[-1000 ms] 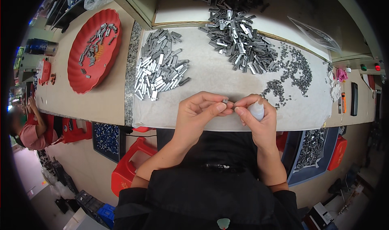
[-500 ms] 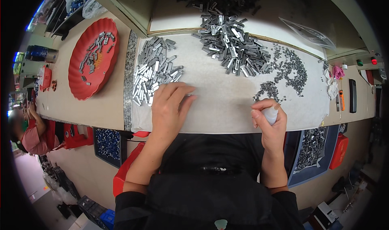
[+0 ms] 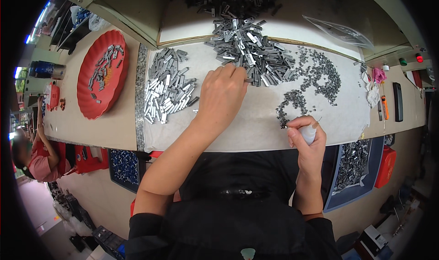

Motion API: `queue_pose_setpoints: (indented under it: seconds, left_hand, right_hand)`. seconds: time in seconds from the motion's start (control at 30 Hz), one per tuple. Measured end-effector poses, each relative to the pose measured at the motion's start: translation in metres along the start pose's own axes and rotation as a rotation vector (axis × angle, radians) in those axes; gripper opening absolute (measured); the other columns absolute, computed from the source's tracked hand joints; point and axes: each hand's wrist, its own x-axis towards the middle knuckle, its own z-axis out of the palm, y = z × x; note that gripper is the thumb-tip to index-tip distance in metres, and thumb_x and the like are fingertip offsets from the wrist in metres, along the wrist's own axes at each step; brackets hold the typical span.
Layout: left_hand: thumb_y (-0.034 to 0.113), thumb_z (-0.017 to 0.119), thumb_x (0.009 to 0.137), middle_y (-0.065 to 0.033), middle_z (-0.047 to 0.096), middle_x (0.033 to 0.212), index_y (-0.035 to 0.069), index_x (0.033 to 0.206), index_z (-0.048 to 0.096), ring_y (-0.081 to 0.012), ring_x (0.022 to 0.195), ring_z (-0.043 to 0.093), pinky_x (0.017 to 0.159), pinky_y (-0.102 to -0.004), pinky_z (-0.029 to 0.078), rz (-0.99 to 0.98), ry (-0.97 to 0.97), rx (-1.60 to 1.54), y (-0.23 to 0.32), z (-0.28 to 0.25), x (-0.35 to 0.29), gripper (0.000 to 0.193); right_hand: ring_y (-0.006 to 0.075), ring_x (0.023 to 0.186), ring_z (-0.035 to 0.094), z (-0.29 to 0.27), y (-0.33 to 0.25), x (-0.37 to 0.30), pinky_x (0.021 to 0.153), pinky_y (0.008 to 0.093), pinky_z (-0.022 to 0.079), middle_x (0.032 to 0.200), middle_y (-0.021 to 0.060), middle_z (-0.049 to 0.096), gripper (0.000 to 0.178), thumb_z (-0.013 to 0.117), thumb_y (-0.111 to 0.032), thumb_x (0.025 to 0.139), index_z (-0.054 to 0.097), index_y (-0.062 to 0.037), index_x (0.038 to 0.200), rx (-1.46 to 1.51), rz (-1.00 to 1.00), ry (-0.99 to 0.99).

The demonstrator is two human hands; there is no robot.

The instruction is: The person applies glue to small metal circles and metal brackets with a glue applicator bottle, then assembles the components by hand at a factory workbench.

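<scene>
My left hand [image 3: 224, 91] reaches to the near left edge of the central pile of grey metal pieces [image 3: 256, 49]. Its fingers are curled together, and the tips are hidden; a piece's end shows beside them. My right hand [image 3: 311, 145] is wrapped round a small whitish bottle [image 3: 308, 133] with a thin tip. Its thumb and index finger are pinched close to the near end of the tiny dark parts [image 3: 292, 100] spread on the white sheet [image 3: 256, 127]. On the left lies another heap of flat metal pieces [image 3: 169, 86], some shiny, some dark.
A red scalloped tray [image 3: 87, 100] with some metal pieces stands left. An orange cutter [image 3: 385, 108] and a black case [image 3: 398, 102] lie right. Below the table edge are a bin of metal parts [image 3: 352, 168] and a bin of blue parts [image 3: 124, 166]. Another person [image 3: 39, 154] sits far left.
My left hand has moved right and away from me, from beside the left heap to the central pile. My right hand stays nearly in place with the bottle. The view has shifted slightly.
</scene>
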Motion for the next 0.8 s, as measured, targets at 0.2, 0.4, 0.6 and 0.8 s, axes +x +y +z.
queue_pose_setpoints:
  seconds: [0.2,0.4,0.6,0.8]
  left_hand:
    - [-0.001,0.062,0.069,-0.0075,0.058,0.076,0.002,0.082,0.057,-0.0166,0.072,0.058,0.067,-0.0258,0.046,-0.195,-0.145,-0.312,0.006,-0.013,-0.016,0.014]
    - [-0.005,0.053,0.078,-0.0101,0.061,0.087,-0.002,0.102,0.056,-0.015,0.08,0.059,0.072,-0.0253,0.047,-0.363,-0.151,-0.974,0.002,-0.016,-0.06,0.024]
    - [-0.004,0.052,0.081,-0.0176,0.06,0.093,-0.005,0.096,0.054,-0.0192,0.088,0.059,0.079,-0.0286,0.048,-0.528,-0.093,-1.383,0.011,-0.019,-0.072,0.016]
    - [-0.006,0.051,0.08,-0.0181,0.06,0.092,-0.003,0.089,0.049,-0.0199,0.087,0.06,0.078,-0.0297,0.048,-0.376,-0.087,-1.383,0.011,-0.012,-0.08,0.01]
  right_hand:
    - [0.009,0.072,0.047,0.006,0.005,-0.002,0.054,0.0192,0.037,0.09,0.0074,0.046,0.033,0.053,0.004,0.074,0.045,0.0,0.105,0.084,-0.179,-0.044]
    - [0.0168,0.078,0.052,0.012,-0.011,-0.007,0.059,0.024,0.047,0.102,0.0133,0.04,0.033,0.049,0.001,0.076,0.04,0.0034,0.108,0.013,-0.19,-0.201]
    - [0.0195,0.081,0.055,0.01,-0.017,-0.013,0.062,0.027,0.051,0.095,0.0138,0.047,0.028,0.059,0.0,0.072,0.048,0.0042,0.099,0.03,-0.266,-0.021]
    - [0.0141,0.07,0.051,0.017,-0.013,-0.014,0.061,0.0238,0.044,0.085,0.0093,0.049,0.04,0.075,-0.007,0.06,0.046,-0.0045,0.087,0.155,-0.384,0.081]
